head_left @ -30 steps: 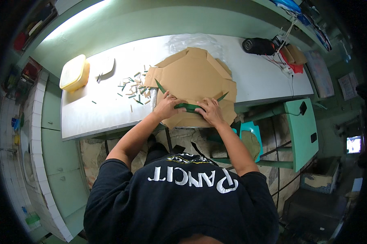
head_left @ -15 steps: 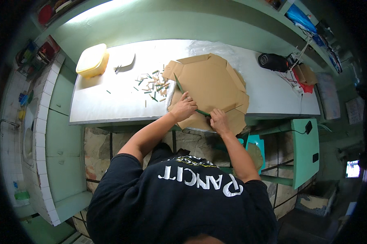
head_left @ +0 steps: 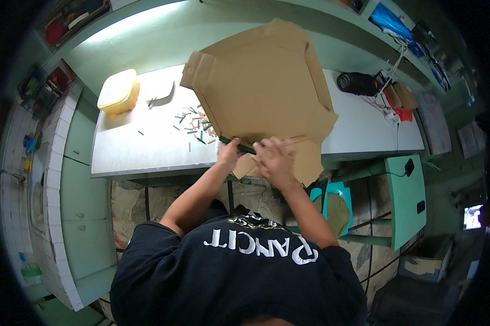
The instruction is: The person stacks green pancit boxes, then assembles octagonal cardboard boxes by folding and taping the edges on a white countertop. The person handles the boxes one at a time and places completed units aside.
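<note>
The brown cardboard (head_left: 266, 87) stands tilted over the middle of the white tabletop (head_left: 130, 155), its near flaps jutting past the front edge; room for moving lies to its right, in front of the black speaker (head_left: 357, 83), and to its left, in front of the scattered short pieces (head_left: 198, 122). Angled inward, the left hand (head_left: 230, 154) pinches the green strip (head_left: 246, 149) along the cardboard's near fold, while the right hand (head_left: 276, 159), blurred and just beside it, bends its fingers over that fold, its grip too unclear to tell.
</note>
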{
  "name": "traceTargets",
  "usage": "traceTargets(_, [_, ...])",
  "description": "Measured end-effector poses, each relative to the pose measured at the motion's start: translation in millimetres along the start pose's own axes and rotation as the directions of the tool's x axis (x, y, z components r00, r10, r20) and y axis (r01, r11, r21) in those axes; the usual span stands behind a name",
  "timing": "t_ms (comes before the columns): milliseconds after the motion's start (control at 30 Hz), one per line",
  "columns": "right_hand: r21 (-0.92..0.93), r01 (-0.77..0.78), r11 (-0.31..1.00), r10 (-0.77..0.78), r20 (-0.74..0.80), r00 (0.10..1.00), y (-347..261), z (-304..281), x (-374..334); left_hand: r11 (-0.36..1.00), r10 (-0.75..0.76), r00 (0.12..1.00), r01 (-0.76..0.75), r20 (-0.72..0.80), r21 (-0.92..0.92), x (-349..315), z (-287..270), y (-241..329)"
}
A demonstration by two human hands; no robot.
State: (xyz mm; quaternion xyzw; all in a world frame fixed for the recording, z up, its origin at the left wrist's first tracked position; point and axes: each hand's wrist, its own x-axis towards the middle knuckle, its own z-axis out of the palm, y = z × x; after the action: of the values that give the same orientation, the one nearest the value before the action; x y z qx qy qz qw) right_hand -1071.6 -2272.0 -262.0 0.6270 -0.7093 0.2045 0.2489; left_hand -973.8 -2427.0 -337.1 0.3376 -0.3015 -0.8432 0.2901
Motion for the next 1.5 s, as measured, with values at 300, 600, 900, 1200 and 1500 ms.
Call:
traceTargets(300, [0.776,-0.600,0.193,0.702,0.318,0.637,76,-104,3,0.918,0.049,0.985,-0.110,0.165,0.381,19,-47,27])
traceTargets(600, [0.697,-0.694,0.182,0.817,0.286,0.501,106,-36,-43,0.945,-0.079,0.967,-0.004,0.242,0.326,27,-55,27])
traceTargets(900, [0.809,-0.388,-0.441,0.730,0.575,0.368,85,58,-76,0.910,0.111,0.970,-0.186,0.215,0.371,43,-79,74])
traceTargets(1200, [0.606,-0.790,-0.089,0.910,0.372,0.183,72,97,-97,-0.304,0.607,0.751,-0.084,0.261,0.949,46,-83,80])
traceTargets(1500, [0.172,-0.043,0.984,-0.034,0.423,0.905,131,57,-86,-0.337,-0.088,0.515,-0.821,0.853,0.461,24,-49,7])
